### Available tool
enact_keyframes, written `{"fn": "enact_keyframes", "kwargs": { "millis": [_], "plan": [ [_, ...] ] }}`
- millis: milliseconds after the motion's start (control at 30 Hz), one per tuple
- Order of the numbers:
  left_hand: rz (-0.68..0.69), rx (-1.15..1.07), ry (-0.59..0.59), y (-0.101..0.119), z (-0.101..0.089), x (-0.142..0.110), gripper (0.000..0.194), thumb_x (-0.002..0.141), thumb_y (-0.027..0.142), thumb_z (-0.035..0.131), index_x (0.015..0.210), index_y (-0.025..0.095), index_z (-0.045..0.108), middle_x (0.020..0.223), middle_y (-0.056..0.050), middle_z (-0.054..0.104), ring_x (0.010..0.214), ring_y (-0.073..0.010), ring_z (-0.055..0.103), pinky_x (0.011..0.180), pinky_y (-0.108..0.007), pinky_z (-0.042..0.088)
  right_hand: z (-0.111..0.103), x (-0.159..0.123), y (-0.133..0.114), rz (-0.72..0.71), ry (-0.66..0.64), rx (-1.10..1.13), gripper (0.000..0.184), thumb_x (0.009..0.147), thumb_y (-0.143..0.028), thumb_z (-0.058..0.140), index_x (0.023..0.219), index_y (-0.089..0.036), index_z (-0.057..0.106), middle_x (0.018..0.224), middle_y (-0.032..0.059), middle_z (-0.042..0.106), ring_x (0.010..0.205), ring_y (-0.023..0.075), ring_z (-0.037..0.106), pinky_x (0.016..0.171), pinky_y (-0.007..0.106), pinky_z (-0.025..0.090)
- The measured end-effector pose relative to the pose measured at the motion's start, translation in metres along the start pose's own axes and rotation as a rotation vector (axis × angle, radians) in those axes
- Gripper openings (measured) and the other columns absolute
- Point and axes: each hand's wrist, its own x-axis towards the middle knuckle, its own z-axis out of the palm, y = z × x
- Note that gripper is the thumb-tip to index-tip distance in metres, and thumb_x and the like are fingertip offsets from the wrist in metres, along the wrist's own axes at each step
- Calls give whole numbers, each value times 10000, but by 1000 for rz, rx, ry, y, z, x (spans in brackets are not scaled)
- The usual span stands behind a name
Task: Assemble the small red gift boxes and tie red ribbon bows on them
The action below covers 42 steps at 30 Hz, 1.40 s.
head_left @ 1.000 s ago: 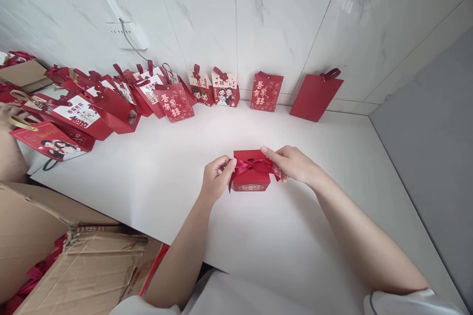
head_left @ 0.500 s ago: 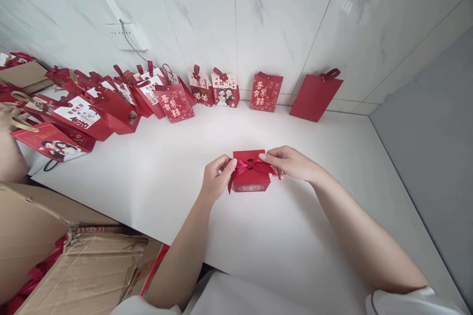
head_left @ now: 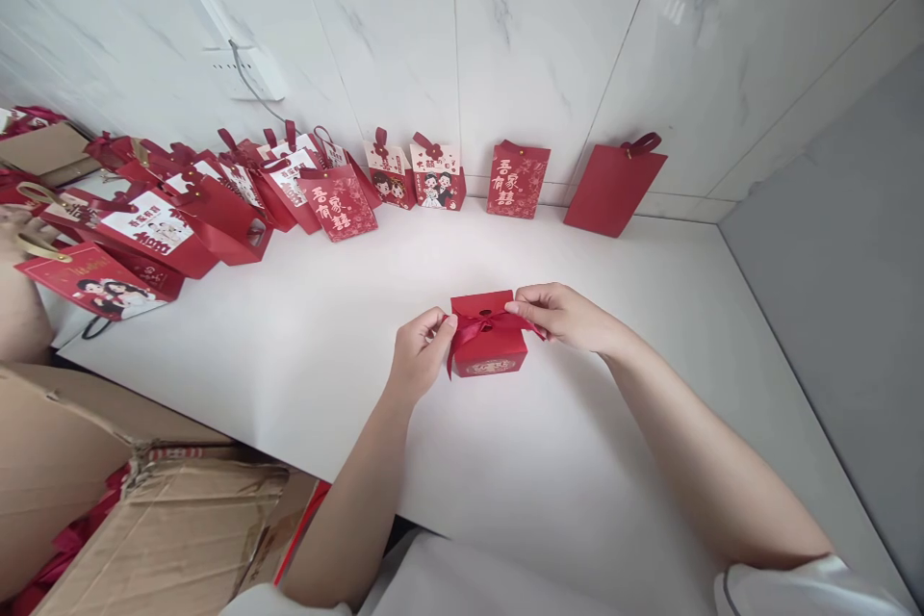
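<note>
A small red gift box (head_left: 489, 364) with a gold emblem on its front stands on the white table before me. Across its upper part runs a dark red ribbon (head_left: 476, 327), tied in a bow below a round hole. My left hand (head_left: 421, 351) pinches the bow's left loop between thumb and fingers at the box's left side. On the right side, my right hand (head_left: 555, 315) is closed on the ribbon's right loop, its thumb near the box's top corner. One ribbon tail hangs down beside the left edge of the box.
Several red and white gift boxes (head_left: 439, 183) line the tiled wall, with more crowded at the left. A plain red one (head_left: 613, 188) leans at the right. Another person's hand (head_left: 18, 231) is at far left. A cardboard carton (head_left: 166, 520) with red ribbon stands lower left.
Both hands keep hold of the ribbon loops. My right fingers have drawn up slightly around the right loop, and the view has shifted a little.
</note>
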Motion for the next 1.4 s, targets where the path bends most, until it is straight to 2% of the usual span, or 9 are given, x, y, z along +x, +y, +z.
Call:
{"fn": "enact_keyframes", "kwargs": {
  "millis": [467,667,733,800,833,933,1067,1167,1400],
  "plan": [
    [-33,-47,28,3,-1,-3,396,878,405,514,623,189,302,599,29,294,552,-101,259,510,-250,226,0,-1,-4,-100,48,-62,476,876,-586,507,605,-208,407,558,-53,370,509,96,312,507,261,262],
    [-89,-21,-56,-5,-8,-1,336,862,274,479,583,182,317,582,24,298,553,-110,299,536,-262,258,1,-2,-6,-23,-34,-174,455,885,-566,494,611,-205,457,569,-36,442,546,112,395,549,263,323],
    [-32,-2,63,-2,-11,0,227,860,234,463,642,189,419,653,10,412,631,-128,404,608,-269,330,-3,-7,-9,12,-18,-229,421,885,-577,489,678,-212,521,621,-19,514,587,129,446,568,267,346],
    [74,69,249,7,-11,1,65,868,251,497,843,220,547,887,-16,553,840,-161,512,759,-293,393,-9,-14,-13,49,74,-272,416,891,-606,461,766,-225,569,726,6,598,643,149,504,599,279,374],
    [132,122,298,13,-10,0,96,868,269,527,945,239,575,1007,-28,574,952,-179,525,839,-312,399,-12,-17,-14,70,129,-285,439,897,-625,432,791,-227,586,781,21,630,671,160,531,619,289,388],
    [253,254,163,28,-1,-1,159,863,287,577,1007,260,639,1153,-49,578,1122,-218,507,979,-357,382,-18,-24,-18,143,196,-280,557,902,-673,356,751,-212,629,829,64,675,722,195,588,671,319,417],
    [246,244,-14,28,14,-4,134,870,233,556,938,251,671,1184,-61,568,1140,-225,514,973,-372,427,-17,-20,-17,202,2,-174,542,864,-669,455,710,-190,657,782,74,684,729,203,605,704,325,432],
    [218,208,0,20,19,-6,134,864,194,551,915,245,664,1185,-56,563,1154,-219,510,943,-362,459,-17,-15,-16,161,-132,-44,461,827,-616,562,715,-177,649,792,62,676,728,173,584,684,299,422],
    [229,264,78,14,20,-6,107,833,170,591,870,246,656,1151,-23,581,1133,-195,523,969,-360,450,-16,-21,-21,81,-219,75,281,785,-442,680,724,-173,625,732,22,643,708,142,567,685,273,443]
  ]
}}
